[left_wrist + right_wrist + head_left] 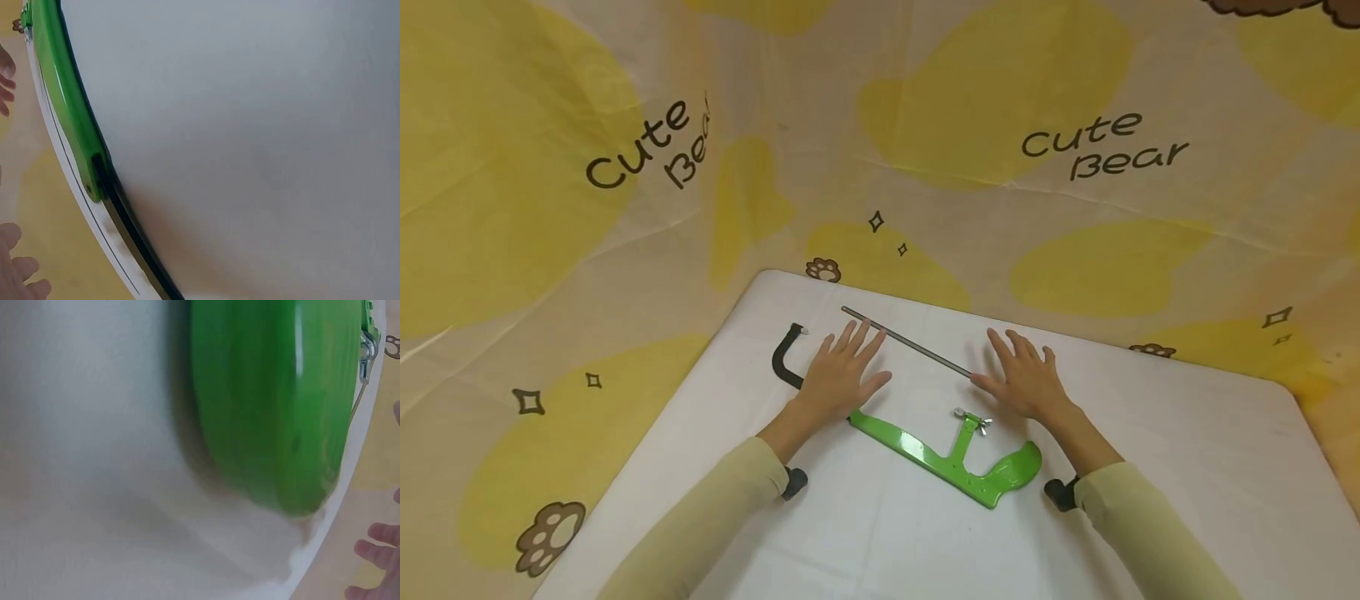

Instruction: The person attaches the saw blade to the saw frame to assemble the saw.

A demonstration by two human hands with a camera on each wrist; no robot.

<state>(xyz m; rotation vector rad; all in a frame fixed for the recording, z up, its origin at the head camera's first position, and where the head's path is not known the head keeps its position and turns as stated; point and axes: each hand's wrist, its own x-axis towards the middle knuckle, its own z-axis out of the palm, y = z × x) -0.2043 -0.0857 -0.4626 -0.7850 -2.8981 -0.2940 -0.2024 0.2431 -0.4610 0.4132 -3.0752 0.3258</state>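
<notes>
A green hacksaw frame (910, 446) with a black curved front bow (786, 354) lies on the white table. Beyond it is a thin grey saw blade (925, 350), apart from the frame. My left hand (838, 379), fingers spread, is over the joint of green and black parts, hiding it in the head view; the left wrist view shows the black bar (137, 237) entering the green part. With fingers extended, my right hand (1026, 379) is above the handle's far side, its thumb by the blade's near end. Neither hand grips anything. The right wrist view shows the green handle (269, 412) close up.
A wing nut (983, 425) sits on the frame's short post. The white tabletop (1187, 433) ends at a rounded far edge, against a yellow and beige printed cloth (947, 125) hanging behind and to the left. Dark wrist mounts (1062, 495) hang below both sleeves.
</notes>
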